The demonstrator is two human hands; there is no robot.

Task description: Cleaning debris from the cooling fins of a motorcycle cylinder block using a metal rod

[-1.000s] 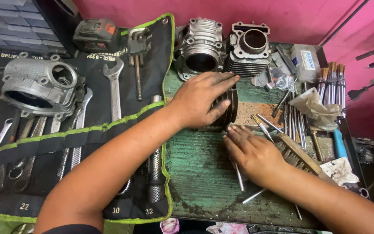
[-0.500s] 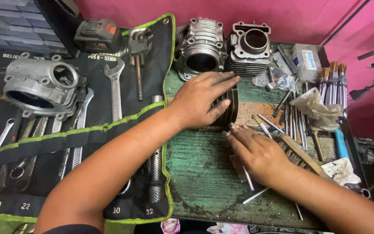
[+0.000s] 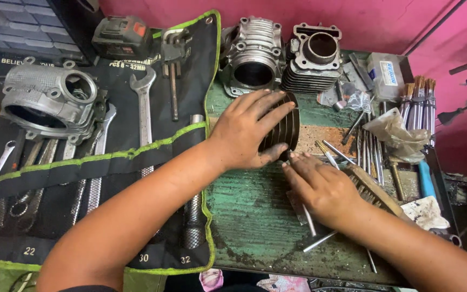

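— So, nearest the camera, what lay by the cylinder?

— Loose steel rods (image 3: 310, 220) lay on the green bench (image 3: 255, 216), on the near side of the cylinder, partly under the right hand (image 3: 322, 186). That hand rested flat, fingers together and pointing at the cylinder's near edge, the tips at its base. Whether it pinched anything, I couldn't tell.

— And the cylinder itself?

— A dark finned cylinder (image 3: 286, 128) lay on its side mid-bench. The left hand (image 3: 249, 132) was spread over its top, fingers apart and curled around it, thumb pressed against the near side: a clamped hold.

— To the cylinder's left?

— A black tool roll (image 3: 136, 162) with a green edge, holding wrenches. A large wrench (image 3: 144, 105) lay on it, and farther left sat a grey engine casing (image 3: 47, 103).

— To its right?

— A wooden wire brush (image 3: 377, 192) just beyond the right hand, then a row of thin rods (image 3: 371, 148), a crumpled plastic bag (image 3: 398, 132) and small brushes (image 3: 420, 100).

— Behind it?

— Two more cylinders: a silver cylinder block (image 3: 252, 57) just behind, and a darker finned block (image 3: 314, 59) beside that. A power-tool battery (image 3: 121, 35) sat far behind-left, on the roll's top.
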